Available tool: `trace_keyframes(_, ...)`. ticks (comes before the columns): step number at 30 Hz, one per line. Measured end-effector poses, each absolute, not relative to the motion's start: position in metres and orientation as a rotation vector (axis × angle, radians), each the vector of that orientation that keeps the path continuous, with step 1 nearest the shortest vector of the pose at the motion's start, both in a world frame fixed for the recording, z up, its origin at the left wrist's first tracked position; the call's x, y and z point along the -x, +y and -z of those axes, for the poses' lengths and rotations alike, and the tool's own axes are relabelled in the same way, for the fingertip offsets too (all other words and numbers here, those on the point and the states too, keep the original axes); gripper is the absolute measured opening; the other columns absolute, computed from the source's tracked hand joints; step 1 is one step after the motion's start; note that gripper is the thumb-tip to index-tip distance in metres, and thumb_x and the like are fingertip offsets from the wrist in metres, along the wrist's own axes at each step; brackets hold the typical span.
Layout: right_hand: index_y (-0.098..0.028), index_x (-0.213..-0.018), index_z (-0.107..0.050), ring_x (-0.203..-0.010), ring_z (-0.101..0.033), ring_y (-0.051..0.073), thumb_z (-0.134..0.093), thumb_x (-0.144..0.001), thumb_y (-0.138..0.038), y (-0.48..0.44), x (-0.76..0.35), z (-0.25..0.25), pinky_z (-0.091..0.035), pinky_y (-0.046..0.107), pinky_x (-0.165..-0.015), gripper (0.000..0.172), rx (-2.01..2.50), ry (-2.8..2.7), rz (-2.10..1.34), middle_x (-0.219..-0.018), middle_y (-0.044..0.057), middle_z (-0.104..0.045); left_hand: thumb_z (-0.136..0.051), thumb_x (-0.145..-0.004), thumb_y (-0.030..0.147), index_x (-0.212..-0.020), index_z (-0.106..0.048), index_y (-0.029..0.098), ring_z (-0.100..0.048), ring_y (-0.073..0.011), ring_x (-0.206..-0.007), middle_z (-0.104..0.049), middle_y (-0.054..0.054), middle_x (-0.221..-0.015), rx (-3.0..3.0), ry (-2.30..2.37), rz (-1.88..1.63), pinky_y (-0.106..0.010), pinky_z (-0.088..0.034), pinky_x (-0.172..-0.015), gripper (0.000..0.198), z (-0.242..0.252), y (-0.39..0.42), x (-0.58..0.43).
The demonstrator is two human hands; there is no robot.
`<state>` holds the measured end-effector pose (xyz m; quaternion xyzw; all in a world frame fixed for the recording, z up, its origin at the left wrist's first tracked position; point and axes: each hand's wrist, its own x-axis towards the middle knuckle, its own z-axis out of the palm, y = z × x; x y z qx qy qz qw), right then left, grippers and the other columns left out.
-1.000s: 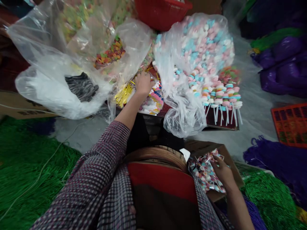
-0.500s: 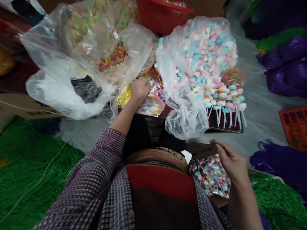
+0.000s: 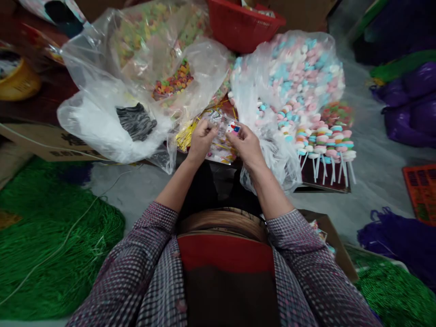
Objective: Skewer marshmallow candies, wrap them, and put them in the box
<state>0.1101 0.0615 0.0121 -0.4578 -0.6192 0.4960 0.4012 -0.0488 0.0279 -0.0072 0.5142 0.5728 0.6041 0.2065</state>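
Observation:
Over the near edge of the table, my right hand (image 3: 250,146) is closed on a small printed plastic bag (image 3: 233,128), with its white, pink and blue print showing at the fingertips. My left hand (image 3: 200,141) faces it with fingers pinched, seemingly on the clear side of the same bag. Below the hands lie more printed bags (image 3: 223,156). Left of my left hand is a bundle of gold twist ties (image 3: 185,137). Marshmallow lollipops (image 3: 322,141) on white sticks lie in a row at the table's right end.
Big clear bags hold ring candies (image 3: 173,81) and pastel marshmallows (image 3: 303,68). A red basket (image 3: 243,25) stands behind them. Dark grey strands (image 3: 136,121) lie on a white bag at left. An open carton (image 3: 335,236) sits low at right. Green strands (image 3: 61,245) cover the floor.
My right hand has come up from beside the carton to the table and now holds a printed bag. My left hand has lifted slightly off the bag pile. The view has shifted a little.

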Motion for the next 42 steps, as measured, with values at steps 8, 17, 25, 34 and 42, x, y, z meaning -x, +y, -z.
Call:
trace_keyframes(8, -0.02, -0.077, -0.073, -0.073, -0.058, 0.015, -0.069, -0.079, -0.031, 0.054, -0.117, -0.001, -0.05, 0.032, -0.078, 0.012, 1.157, -1.682, -1.074, -0.074, -0.001, -0.068, -0.072, -0.087, 0.037, -0.118, -0.065, 0.024, -0.063, -0.022, -0.119, -0.069, -0.01, -0.13, -1.737, 1.425, -1.479, -0.036, -0.05, -0.099, 0.035, 0.012, 0.024, 0.046)
trace_keyframes(17, -0.021, -0.074, -0.069, -0.068, -0.056, 0.016, -0.064, -0.083, -0.03, 0.046, -0.153, -0.013, -0.045, 0.029, -0.07, 0.014, 1.208, -1.828, -0.873, -0.069, -0.001, -0.065, -0.067, -0.092, 0.047, -0.088, -0.072, 0.02, -0.066, -0.017, -0.083, -0.074, -0.003, -0.082, -2.032, 1.459, -1.116, -0.032, -0.045, -0.088, 0.029, 0.004, 0.023, 0.046)
trace_keyframes(25, -0.022, -0.057, -0.046, -0.058, -0.043, 0.012, -0.057, -0.092, -0.052, 0.04, -0.154, -0.015, -0.036, 0.028, -0.061, 0.047, 1.227, -1.795, -0.885, -0.055, -0.005, -0.043, -0.027, -0.097, 0.075, -0.065, -0.049, 0.021, -0.05, -0.0153, -0.063, -0.054, -0.002, -0.063, -2.014, 1.395, -1.216, -0.031, -0.04, -0.068, 0.066, -0.002, 0.021, 0.048)
trace_keyframes(34, -0.021, -0.067, -0.064, -0.062, -0.046, 0.012, -0.068, -0.078, -0.073, 0.03, -0.161, -0.034, -0.041, 0.028, -0.063, 0.053, 1.144, -1.548, -1.063, -0.062, -0.003, -0.055, -0.055, -0.092, 0.064, -0.086, -0.059, 0.021, -0.046, -0.0113, -0.058, -0.05, 0.005, -0.062, -1.697, 1.385, -1.092, -0.025, -0.036, -0.058, 0.043, -0.035, -0.009, 0.032)
trace_keyframes(42, -0.023, -0.051, -0.038, -0.056, -0.035, 0.01, -0.046, -0.084, -0.085, 0.012, -0.188, -0.039, -0.034, 0.027, -0.058, 0.071, 1.244, -1.643, -0.916, -0.052, -0.004, -0.036, -0.058, -0.092, 0.06, -0.063, -0.053, 0.021, -0.039, -0.0108, -0.052, -0.045, 0.004, -0.052, -1.565, 1.281, -1.077, -0.027, -0.03, -0.053, 0.049, -0.027, -0.015, 0.002)
